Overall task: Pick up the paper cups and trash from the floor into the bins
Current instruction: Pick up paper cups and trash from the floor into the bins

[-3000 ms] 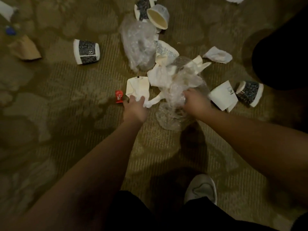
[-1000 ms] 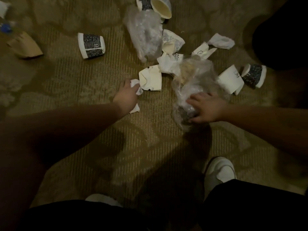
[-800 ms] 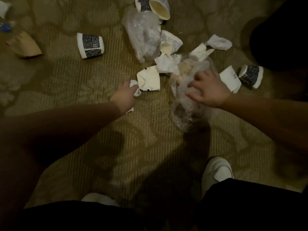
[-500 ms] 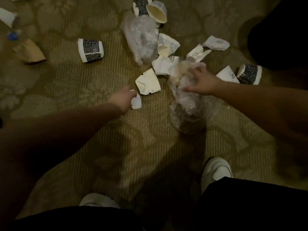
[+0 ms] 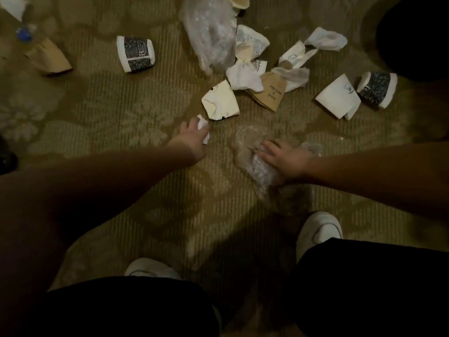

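One head cam, looks steeply down at the carpet (image 5: 121,190) from standing height, shoes (image 5: 318,229) at frame bottom.

Left hand (image 5: 192,137) mid-frame, crumpled white paper scrap (image 5: 203,130) in it; flattened white paper cup (image 5: 220,101) just above; right hand (image 5: 283,159) on clear plastic bag (image 5: 257,164), right of centre.
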